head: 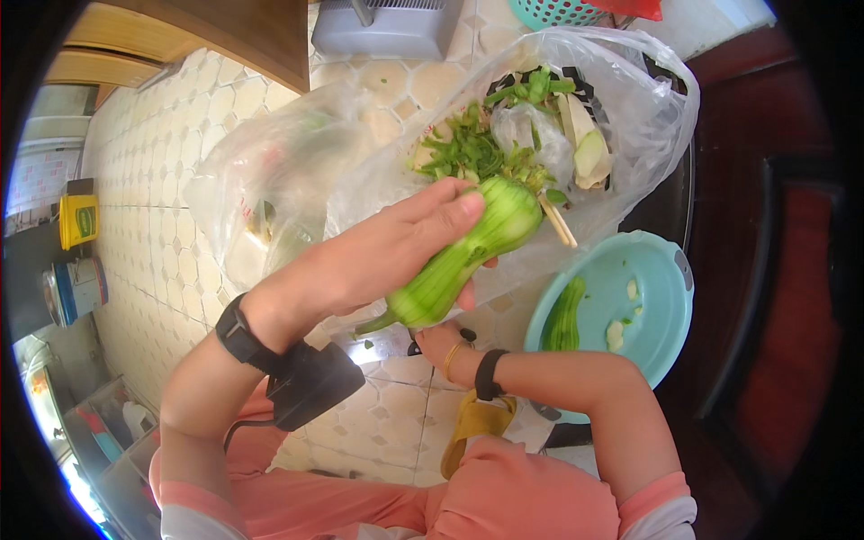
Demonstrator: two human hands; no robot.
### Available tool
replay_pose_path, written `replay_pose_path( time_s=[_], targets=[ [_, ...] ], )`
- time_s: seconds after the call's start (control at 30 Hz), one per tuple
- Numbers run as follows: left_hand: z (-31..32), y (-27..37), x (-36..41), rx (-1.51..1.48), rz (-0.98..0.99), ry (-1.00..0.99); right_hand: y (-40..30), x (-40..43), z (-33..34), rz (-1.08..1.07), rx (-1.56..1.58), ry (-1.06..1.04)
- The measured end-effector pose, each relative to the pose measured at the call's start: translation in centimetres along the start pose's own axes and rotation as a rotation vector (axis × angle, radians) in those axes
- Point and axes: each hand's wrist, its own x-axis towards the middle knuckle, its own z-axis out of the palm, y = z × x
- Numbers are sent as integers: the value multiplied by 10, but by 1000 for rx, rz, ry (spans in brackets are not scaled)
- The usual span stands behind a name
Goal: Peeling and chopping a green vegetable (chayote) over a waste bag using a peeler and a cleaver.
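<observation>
My left hand [398,246] grips a pale green, ribbed, narrow-waisted gourd [472,250] that is tilted, its stem end pointing down to the left. Below it, my right hand [442,341] is closed around the black handle of a knife; the broad metal blade [385,349] is partly hidden under the gourd's stem end. Beyond my hands, an open clear plastic bag [628,74] holds green leafy trimmings [466,148] and pale vegetable pieces [588,145]. At the right, a light blue plastic basin [678,317] contains a dark green ribbed gourd piece [565,320] and small pale scraps.
A second clear plastic bag [229,175] lies on the tiled floor to the left. A grey dustpan-like plastic item [385,30] and a turquoise perforated basket [550,13] stand at the far side. A dark red wooden door or panel [763,128] bounds the right. My foot wears a yellow slipper [479,418].
</observation>
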Motion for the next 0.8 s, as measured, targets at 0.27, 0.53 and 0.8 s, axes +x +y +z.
replay_pose_path(
  time_s=[0.27,0.53,0.8],
  targets=[
    [0,17,-4,-205,-96,18,37,-53,-81,-35,576,-30],
    [16,50,-20,119,-6,45,128,-171,-153,77,606,-114],
    [23,61,-26,138,130,119,173,-276,-190,349,604,-101]
  ],
)
